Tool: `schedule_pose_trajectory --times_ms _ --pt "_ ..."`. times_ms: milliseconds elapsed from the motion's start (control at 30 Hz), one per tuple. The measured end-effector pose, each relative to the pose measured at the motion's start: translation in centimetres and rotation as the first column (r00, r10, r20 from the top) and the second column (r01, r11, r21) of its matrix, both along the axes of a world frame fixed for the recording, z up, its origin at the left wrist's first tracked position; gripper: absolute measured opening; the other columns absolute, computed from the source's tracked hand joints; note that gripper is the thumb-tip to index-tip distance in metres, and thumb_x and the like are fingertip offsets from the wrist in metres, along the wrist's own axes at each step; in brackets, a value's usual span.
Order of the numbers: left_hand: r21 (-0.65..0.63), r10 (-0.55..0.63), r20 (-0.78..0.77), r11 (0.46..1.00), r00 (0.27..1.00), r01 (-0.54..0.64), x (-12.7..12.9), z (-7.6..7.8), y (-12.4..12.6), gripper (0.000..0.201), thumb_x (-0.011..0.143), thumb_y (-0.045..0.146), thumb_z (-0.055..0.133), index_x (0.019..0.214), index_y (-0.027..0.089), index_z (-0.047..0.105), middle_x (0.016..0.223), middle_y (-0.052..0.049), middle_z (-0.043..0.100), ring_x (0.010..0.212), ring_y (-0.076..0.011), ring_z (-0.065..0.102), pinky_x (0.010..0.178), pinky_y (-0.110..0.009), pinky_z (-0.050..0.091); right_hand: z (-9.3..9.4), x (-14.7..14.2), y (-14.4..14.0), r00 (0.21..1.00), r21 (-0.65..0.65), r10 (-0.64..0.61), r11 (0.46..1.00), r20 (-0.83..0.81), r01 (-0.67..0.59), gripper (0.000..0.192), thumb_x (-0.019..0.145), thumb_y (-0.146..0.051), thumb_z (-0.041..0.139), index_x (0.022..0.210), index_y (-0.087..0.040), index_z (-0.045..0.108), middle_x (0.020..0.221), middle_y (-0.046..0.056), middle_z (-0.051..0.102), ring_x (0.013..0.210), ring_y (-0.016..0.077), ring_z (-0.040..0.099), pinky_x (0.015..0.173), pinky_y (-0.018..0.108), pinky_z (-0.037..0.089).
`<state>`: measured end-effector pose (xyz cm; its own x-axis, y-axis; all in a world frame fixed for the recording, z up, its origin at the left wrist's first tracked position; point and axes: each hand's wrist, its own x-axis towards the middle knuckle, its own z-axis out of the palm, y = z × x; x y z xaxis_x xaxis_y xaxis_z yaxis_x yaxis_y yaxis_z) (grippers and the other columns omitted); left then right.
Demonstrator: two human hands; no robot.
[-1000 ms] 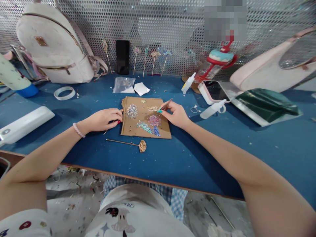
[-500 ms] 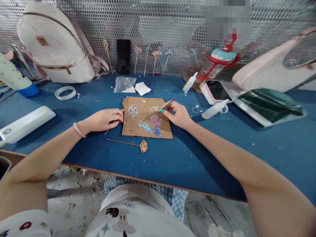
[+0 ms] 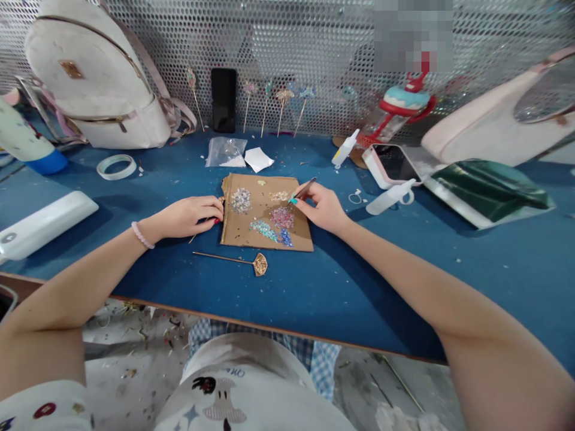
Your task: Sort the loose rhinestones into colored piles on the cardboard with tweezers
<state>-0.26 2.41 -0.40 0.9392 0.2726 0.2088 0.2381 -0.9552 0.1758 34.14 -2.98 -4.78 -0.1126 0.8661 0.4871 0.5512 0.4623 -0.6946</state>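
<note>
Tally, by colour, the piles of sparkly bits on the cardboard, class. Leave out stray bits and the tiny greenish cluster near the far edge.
Silvery pile: 1
Cream pile: 1
Pink pile: 1
Turquoise pile: 1
Blue pile: 1
Total: 5 piles on the cardboard

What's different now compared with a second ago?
Nothing has visibly moved on the table, nor been picked up or let go. The right hand still grips the slim tool over the cardboard; the left hand stays at its left edge. The fan-headed stick lies as before.
</note>
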Motion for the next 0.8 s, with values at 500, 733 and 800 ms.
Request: schedule_pose_trajectory --times_ms 500,733,800 --pt "-0.008 0.001 0.002 1.0 1.0 -0.001 0.0 0.02 0.12 0.029 0.099 0.026 0.041 0.102 0.018 0.068 0.109 -0.008 0.066 0.101 -0.0166 0.062 0.093 -0.031 0.05 -0.07 0.08 0.28 0.999 0.019 -0.018 1.0 0.045 0.017 0.02 0.082 -0.042 0.062 0.085 -0.023 0.06 0.08 0.004 0.069 0.071 0.0191 0.062 0.068 0.037 0.052" --pt "-0.011 -0.007 0.008 1.0 1.0 0.007 0.01 0.09 0.03 0.027 0.099 0.025 0.041 0.101 0.018 0.068 0.109 -0.008 0.066 0.1 -0.0169 0.063 0.092 -0.03 0.05 -0.15 0.13 0.35 1.0 0.004 -0.025 1.0 0.011 0.025 0.02 0.082 -0.041 0.063 0.087 -0.022 0.059 0.08 0.004 0.069 0.071 0.0198 0.063 0.067 0.036 0.051" --pt "-0.012 -0.005 0.009 1.0 1.0 0.005 0.04 0.11 -0.02 0.028 0.099 0.025 0.041 0.101 0.018 0.068 0.108 -0.008 0.067 0.1 -0.017 0.063 0.092 -0.03 0.05 -0.2 0.16 0.4 0.999 0.004 -0.032 0.999 0.003 0.032 0.019 0.081 -0.041 0.063 0.087 -0.022 0.058 0.079 0.004 0.068 0.071 0.0197 0.063 0.066 0.036 0.051"
